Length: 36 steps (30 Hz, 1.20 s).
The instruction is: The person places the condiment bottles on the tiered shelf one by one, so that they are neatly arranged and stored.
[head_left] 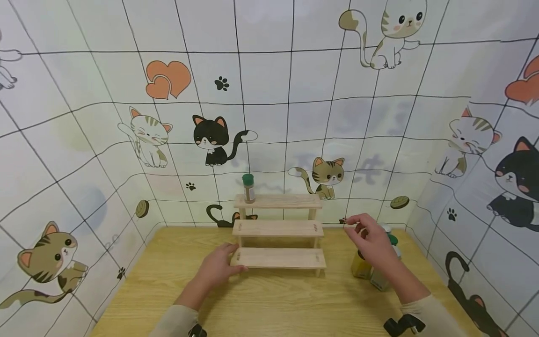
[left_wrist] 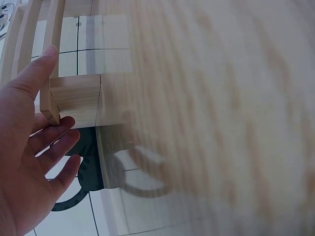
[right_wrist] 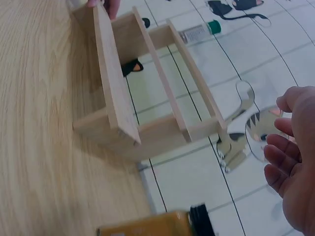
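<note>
1. Nearest, in front of the rack, is a bare stretch of wood-grained table [head_left: 261, 306]; both forearms reach over it at the sides.
2. The left hand [head_left: 215, 266] is at the rack's left end, lightly gripping the lowest tier's corner, thumb along the front edge, fingers bent around the end.
3. The right hand [head_left: 372, 241] hangs beyond the rack's right end, apart from it, fingers loosely curved and holding nothing.
4. A small group of jars stands upright to the right of the rack, partly hidden by the right hand and forearm: a clear jar [head_left: 380, 280], a yellow jar [head_left: 361, 267] with a black lid, and one with a green lid [head_left: 393, 239]. The relation that counts, I judge, is this: the right hand is the nearer one, just above the group, with the rack to its left.
5. The wooden rack [head_left: 278, 258] has its long axis running left to right, its three tiers rising away from the person.
6. A green-capped bottle [head_left: 249, 191] stands upright on the rack's top tier, towards its left end.
7. Behind the rack hangs a cat-printed sheet [head_left: 269, 117].
</note>
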Motion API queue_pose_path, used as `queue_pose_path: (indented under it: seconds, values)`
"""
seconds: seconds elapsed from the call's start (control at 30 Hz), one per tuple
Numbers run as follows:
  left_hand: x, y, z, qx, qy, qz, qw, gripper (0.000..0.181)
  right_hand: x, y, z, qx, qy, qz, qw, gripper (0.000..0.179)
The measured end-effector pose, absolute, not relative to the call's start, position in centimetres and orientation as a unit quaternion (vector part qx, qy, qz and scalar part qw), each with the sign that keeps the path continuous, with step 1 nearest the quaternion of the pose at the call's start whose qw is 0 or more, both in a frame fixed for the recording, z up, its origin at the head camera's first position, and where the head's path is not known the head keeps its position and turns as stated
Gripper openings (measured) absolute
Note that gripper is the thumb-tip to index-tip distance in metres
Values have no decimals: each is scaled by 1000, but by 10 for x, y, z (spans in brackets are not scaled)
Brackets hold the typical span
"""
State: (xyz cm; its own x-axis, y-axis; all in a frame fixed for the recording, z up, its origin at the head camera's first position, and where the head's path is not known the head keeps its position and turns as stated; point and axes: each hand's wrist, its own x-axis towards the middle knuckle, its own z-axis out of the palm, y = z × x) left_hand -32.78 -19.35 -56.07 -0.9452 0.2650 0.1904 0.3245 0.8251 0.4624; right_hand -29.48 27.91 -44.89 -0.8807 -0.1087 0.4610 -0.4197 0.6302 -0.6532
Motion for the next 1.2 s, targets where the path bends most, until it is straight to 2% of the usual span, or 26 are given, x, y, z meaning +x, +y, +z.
queue_pose_path:
  seconds: [0.23, 0.5, 0.8, 1.2]
  values:
    - [-327, -192, -560, -150, -954, -252, 60, 91, -277, 307, -467, 121, -889, 371, 240, 15]
    - [-325, -191, -557, -147, -956, -246, 58, 90, -269, 327, -486, 132, -891, 332, 279, 22]
    - [-328, -191, -557, -153, -956, -242, 57, 92, -261, 349, -500, 93, -917, 277, 272, 25]
    - [-331, -191, -560, -153, -959, -232, 56, 88, -250, 360, -520, 90, -935, 223, 260, 36]
